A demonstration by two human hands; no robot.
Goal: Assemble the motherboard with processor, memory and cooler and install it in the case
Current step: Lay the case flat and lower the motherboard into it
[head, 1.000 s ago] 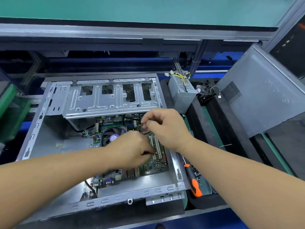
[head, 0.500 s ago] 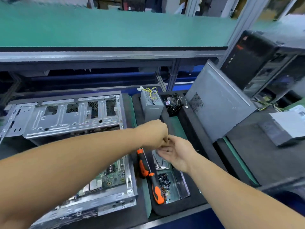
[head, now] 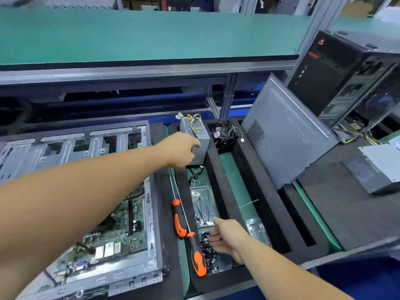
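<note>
The green motherboard [head: 127,232] lies inside the open grey case [head: 151,213] at the lower left, partly hidden by my left forearm. My left hand [head: 180,149] is stretched to the right past the case, fingers loosely bent, against the left side of the grey power supply [head: 198,132]; whether it grips it I cannot tell. My right hand [head: 227,237] hovers low over a metal tray [head: 225,265], its straight fingertips touching the pile of small black screws [head: 207,254].
Two orange-and-black screwdrivers [head: 179,221] lie between case and tray. Behind are a second tray with ties [head: 202,202], a black fan [head: 225,135], a leaning grey side panel [head: 285,146], a black tower [head: 346,79] and another power supply [head: 378,169].
Both hands left the motherboard and swung right. They met over the trays, then parted: the left went up to the power supply, the right came down onto the screws.
</note>
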